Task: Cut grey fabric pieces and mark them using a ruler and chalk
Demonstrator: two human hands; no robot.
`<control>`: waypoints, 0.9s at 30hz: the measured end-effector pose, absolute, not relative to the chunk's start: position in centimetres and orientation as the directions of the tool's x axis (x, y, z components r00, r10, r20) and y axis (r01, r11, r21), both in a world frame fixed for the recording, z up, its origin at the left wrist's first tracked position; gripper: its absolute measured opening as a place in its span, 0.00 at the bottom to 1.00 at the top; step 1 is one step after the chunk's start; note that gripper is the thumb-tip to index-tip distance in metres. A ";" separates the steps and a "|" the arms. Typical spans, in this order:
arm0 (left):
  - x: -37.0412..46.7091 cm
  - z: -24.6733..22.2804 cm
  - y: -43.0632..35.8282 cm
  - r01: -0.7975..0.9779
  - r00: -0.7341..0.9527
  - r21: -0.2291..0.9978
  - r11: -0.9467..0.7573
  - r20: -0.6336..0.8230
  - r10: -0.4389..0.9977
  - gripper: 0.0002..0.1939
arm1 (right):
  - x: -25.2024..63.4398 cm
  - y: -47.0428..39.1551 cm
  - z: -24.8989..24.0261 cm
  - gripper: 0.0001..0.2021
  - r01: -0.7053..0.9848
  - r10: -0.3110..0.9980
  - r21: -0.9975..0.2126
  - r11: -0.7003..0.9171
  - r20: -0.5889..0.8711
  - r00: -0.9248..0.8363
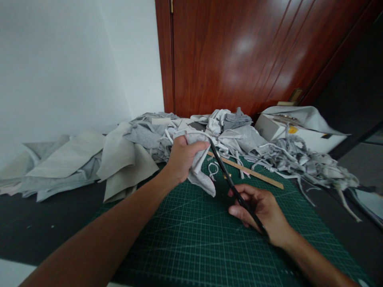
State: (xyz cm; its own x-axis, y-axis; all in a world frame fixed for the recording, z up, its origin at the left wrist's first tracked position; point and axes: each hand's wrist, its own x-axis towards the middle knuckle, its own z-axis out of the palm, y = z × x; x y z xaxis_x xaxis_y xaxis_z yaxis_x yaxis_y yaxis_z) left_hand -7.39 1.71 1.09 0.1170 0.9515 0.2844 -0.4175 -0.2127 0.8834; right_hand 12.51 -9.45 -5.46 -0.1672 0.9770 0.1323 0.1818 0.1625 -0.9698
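My left hand [183, 159] is closed on a piece of light grey fabric [201, 175], which hangs down from the fingers above the green cutting mat [185, 235]. A white cord runs along the fabric's top edge. In my right hand [257, 209] is a long, thin black tool [226, 175]; it slants up and to the left, and its far tip meets the fabric's top right corner by my left thumb. Whether the tool has one blade or two is too dark to tell.
Behind the hands lie heaped grey fabric pieces [145, 133], with pale flat pieces [72, 153] at the left. A wooden ruler [257, 174] crosses the mat. Tangled grey strips [311, 159] and a white box [311, 137] stand at the right, before a brown door [233, 56].
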 end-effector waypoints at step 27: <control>-8.8 1.4 2.4 -0.230 0.339 0.971 -0.060 0.137 0.931 0.10 | 13.4 -9.1 -6.2 0.22 0.108 0.962 -0.982 0.157 0.127 -0.241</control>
